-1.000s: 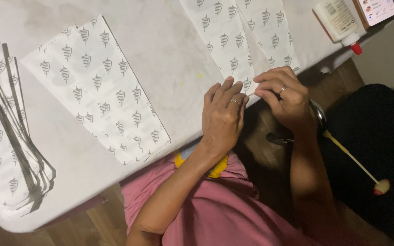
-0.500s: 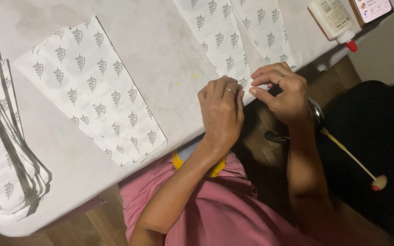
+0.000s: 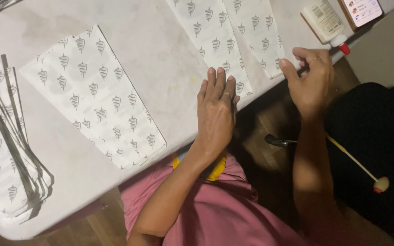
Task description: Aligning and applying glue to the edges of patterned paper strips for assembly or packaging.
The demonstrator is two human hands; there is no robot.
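Lying under left hand (image 3: 216,114): patterned paper sheet (image 3: 215,43), long axis running away.

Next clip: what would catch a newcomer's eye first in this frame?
Probably the white patterned paper sheets, one lying alone in the middle of the table, with a fanned stack at its left end. Next, the left hand pressed flat on a patterned sheet at the table's near edge, while the right hand pinches the corner of the neighbouring sheet. A glue bottle with a red tip lies at the upper right.
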